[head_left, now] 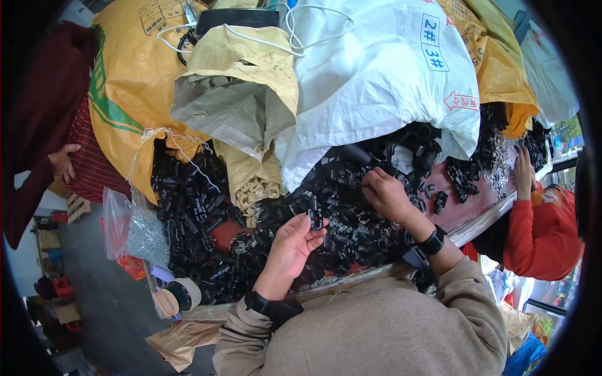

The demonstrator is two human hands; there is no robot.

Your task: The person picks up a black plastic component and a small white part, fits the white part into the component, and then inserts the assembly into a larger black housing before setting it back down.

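Note:
My left hand [293, 244] is raised over the table, with a small black plastic part [315, 217] gripped between thumb and fingers. To the right and a little farther away, my right hand [387, 195] has its fingers pinched together, palm down. A dark cylindrical piece [355, 155] lies just beyond its fingertips; whether they hold it or something smaller, I cannot make out. Beneath both hands spreads a heap of black plastic parts [269, 216], mixed with small shiny metal pieces [360, 219].
A white woven sack [389, 69] and yellow sacks [135, 81] spill parts onto the reddish table [454, 200]. Beige pieces [254, 194] pour from a tan sack. A bag of small grey pieces [147, 235] and a spool [186, 292] sit left. Other people work left and right.

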